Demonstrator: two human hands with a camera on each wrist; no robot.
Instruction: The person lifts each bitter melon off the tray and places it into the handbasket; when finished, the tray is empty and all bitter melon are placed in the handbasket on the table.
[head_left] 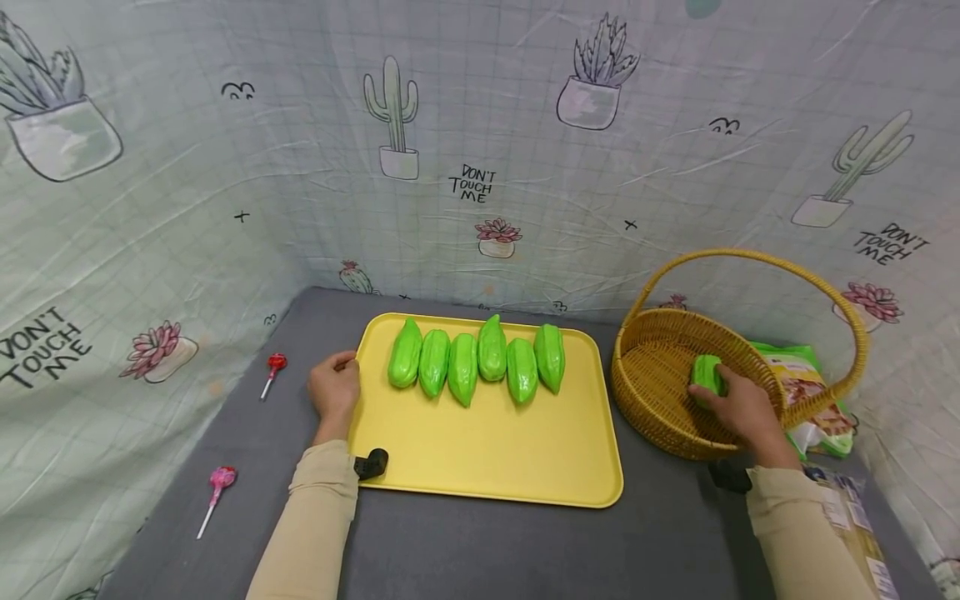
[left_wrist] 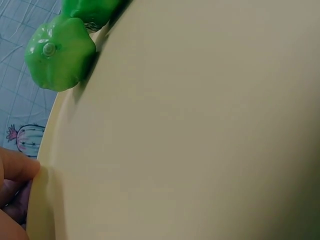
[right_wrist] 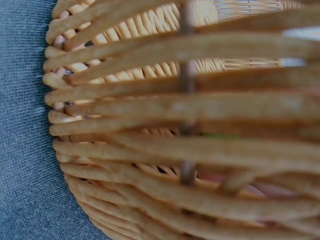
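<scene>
A yellow tray [head_left: 480, 446] holds a row of several glossy green, ribbed star fruits [head_left: 462, 369] with pointed ends. At the tray's left rim is my left hand [head_left: 335, 387], fingers curled against the edge; in the left wrist view a fingertip [left_wrist: 22, 167] meets the rim beside the lobed end of one star fruit [left_wrist: 60, 55]. My right hand [head_left: 746, 408] reaches into a wicker basket [head_left: 637, 392] on the right and grips another green star fruit [head_left: 707, 379]. In the right wrist view the basket's woven wall [right_wrist: 150, 145] hides most of that hand.
The basket's tall handle [head_left: 757, 257] arches over its opening. Behind and right of it lie a colourful packet [head_left: 813, 400] and a long clear-wrapped package [head_left: 855, 517]. Two lollipops, a red one [head_left: 277, 363] and a pink one [head_left: 222, 478], lie on the grey cloth at left.
</scene>
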